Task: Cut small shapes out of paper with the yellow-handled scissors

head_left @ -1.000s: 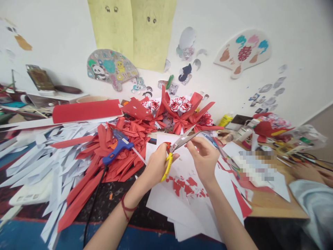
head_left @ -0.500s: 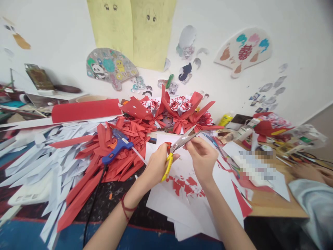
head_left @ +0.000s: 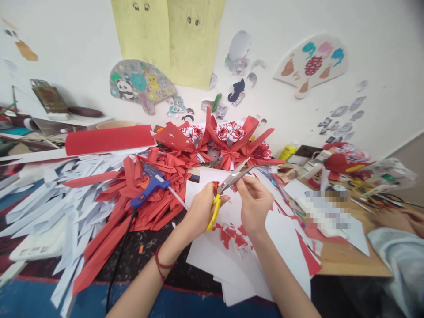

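My left hand [head_left: 201, 210] is wrapped round the yellow handles of a pair of scissors [head_left: 216, 211]. Their blades are parted and point up and to the right. Close beside the blades, my right hand [head_left: 255, 205] is closed in a pinch. Whatever lies between its fingertips is too small and hidden to name; a whitish bit shows near them. Below both hands, red paper scraps [head_left: 232, 236] are scattered over white paper sheets [head_left: 212, 260].
A blue glue gun [head_left: 149, 187] rests on folded red paper strips [head_left: 155, 212], left of my hands. White paper strips [head_left: 36, 198] lie further left. Red-wrapped paper flowers [head_left: 230, 132] stand behind. At right, another person's sleeve [head_left: 397, 256] shows by the wooden table [head_left: 351, 263].
My right hand has shifted slightly left, closer to the scissors. My left hand keeps its hold on the scissors in nearly the same place.
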`<action>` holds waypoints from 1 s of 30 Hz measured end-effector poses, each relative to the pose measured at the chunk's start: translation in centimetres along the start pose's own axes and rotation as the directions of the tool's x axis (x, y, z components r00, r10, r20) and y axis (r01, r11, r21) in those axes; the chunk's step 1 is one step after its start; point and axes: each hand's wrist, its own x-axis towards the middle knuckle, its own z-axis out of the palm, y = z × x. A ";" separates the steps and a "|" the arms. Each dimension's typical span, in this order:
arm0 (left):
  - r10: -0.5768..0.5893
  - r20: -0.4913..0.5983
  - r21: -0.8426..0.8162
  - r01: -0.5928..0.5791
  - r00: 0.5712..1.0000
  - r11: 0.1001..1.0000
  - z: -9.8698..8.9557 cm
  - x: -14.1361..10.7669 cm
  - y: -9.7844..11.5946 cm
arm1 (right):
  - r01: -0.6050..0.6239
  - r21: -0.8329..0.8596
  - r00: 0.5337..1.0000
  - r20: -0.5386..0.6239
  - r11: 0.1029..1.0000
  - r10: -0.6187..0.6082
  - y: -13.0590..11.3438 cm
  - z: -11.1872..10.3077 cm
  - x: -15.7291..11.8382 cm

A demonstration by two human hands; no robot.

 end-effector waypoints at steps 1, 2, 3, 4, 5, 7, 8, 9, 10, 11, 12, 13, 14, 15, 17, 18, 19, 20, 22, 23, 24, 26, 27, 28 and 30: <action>-0.002 0.000 -0.004 0.002 1.000 1.000 0.0 0.0 0.0 | -0.004 0.004 1.000 0.000 1.000 0.004 0.0 0.0 0.0; -0.006 0.000 -0.006 0.006 1.000 1.000 0.1 0.0 -0.1 | -0.007 0.010 1.000 -0.001 1.000 0.007 0.1 0.0 0.0; -0.007 -0.001 -0.007 0.007 1.000 1.000 0.1 0.0 -0.1 | -0.011 0.017 1.000 -0.002 1.000 0.011 0.1 0.1 -0.1; -0.007 -0.002 -0.007 0.007 1.000 1.000 0.1 0.0 -0.2 | -0.017 0.023 1.000 -0.003 1.000 0.017 0.2 0.1 -0.1; -0.005 -0.004 -0.007 0.005 1.000 1.000 0.2 0.1 -0.2 | -0.022 0.029 1.000 -0.005 0.999 0.022 0.2 0.1 -0.1; -0.001 -0.006 -0.010 0.001 1.000 1.000 0.2 0.1 -0.2 | -0.025 0.033 1.000 -0.010 0.999 0.025 0.2 0.2 -0.2; 0.002 -0.006 -0.011 -0.002 1.000 1.000 0.2 0.1 -0.2 | -0.021 0.031 1.000 -0.013 0.999 0.021 0.2 0.2 -0.2; 0.002 -0.005 -0.012 -0.002 1.000 1.000 0.2 0.1 -0.1 | -0.014 0.026 1.000 -0.016 1.000 0.014 0.2 0.3 -0.2; 0.001 -0.004 -0.011 -0.001 1.000 1.000 0.1 0.1 -0.1 | -0.006 0.020 1.000 -0.019 1.000 0.006 0.2 0.3 -0.2; 0.001 -0.003 -0.010 -0.001 1.000 1.000 0.1 0.1 0.0 | 0.001 0.013 1.000 -0.021 1.000 -0.001 0.2 0.3 -0.2; 0.001 -0.002 -0.009 -0.001 1.000 1.000 0.1 0.1 0.0 | 0.005 0.007 1.000 -0.021 1.000 -0.005 0.2 0.3 -0.2; 0.001 -0.001 -0.008 -0.001 1.000 1.000 0.1 0.1 0.1 | 0.007 0.003 1.000 -0.021 1.000 -0.007 0.2 0.3 -0.2; 0.000 -0.001 -0.006 0.000 1.000 1.000 0.0 0.1 0.1 | 0.009 0.001 1.000 -0.023 1.000 -0.009 0.2 0.4 -0.2; -0.001 0.000 -0.005 0.001 1.000 1.000 0.0 0.0 0.2 | 0.011 0.002 1.000 -0.023 1.000 -0.011 0.2 0.4 -0.2; -0.003 -0.001 -0.004 0.003 1.000 1.000 0.1 0.0 0.2 | 0.016 0.008 1.000 -0.025 1.000 -0.015 0.3 0.4 -0.2; -0.004 -0.002 -0.002 0.004 1.000 1.000 0.1 0.0 0.2 | 0.020 0.014 0.999 -0.027 1.000 -0.019 0.3 0.4 -0.2; -0.004 -0.001 0.001 0.004 1.000 1.000 0.1 0.0 0.1 | 0.023 0.018 0.999 -0.029 1.000 -0.022 0.3 0.4 -0.2; -0.004 -0.001 0.005 0.004 1.000 1.000 0.1 0.0 0.1 | 0.025 0.019 0.999 -0.030 1.000 -0.024 0.3 0.5 -0.2; -0.001 0.001 0.022 0.001 1.000 1.000 0.2 0.0 0.1 | 0.028 0.011 0.999 -0.039 1.000 -0.028 0.4 0.5 -0.3; 0.002 0.001 0.031 -0.002 1.000 1.000 0.2 0.0 0.1 | 0.030 0.003 0.999 -0.046 1.000 -0.029 0.5 0.6 -0.4; 0.006 0.003 0.038 -0.006 1.000 0.999 0.2 -0.1 0.1 | 0.031 -0.005 0.998 -0.053 0.999 -0.032 0.6 0.6 -0.4; 0.010 0.006 0.037 -0.010 1.000 0.999 0.1 -0.1 0.2 | 0.031 -0.020 0.998 -0.061 0.999 -0.033 0.7 0.6 -0.5; 0.011 0.012 0.026 -0.012 1.000 1.000 0.1 -0.1 0.3 | 0.025 -0.027 0.998 -0.059 0.999 -0.026 0.8 0.5 -0.5; 0.010 0.021 0.008 -0.010 1.000 1.000 0.0 -0.1 0.3 | 0.013 -0.032 0.998 -0.054 0.999 -0.015 0.8 0.4 -0.4; -0.004 0.043 -0.038 0.005 0.999 0.999 -0.2 -0.2 0.4 | -0.023 -0.033 0.999 -0.040 0.999 0.022 0.7 0.0 0.0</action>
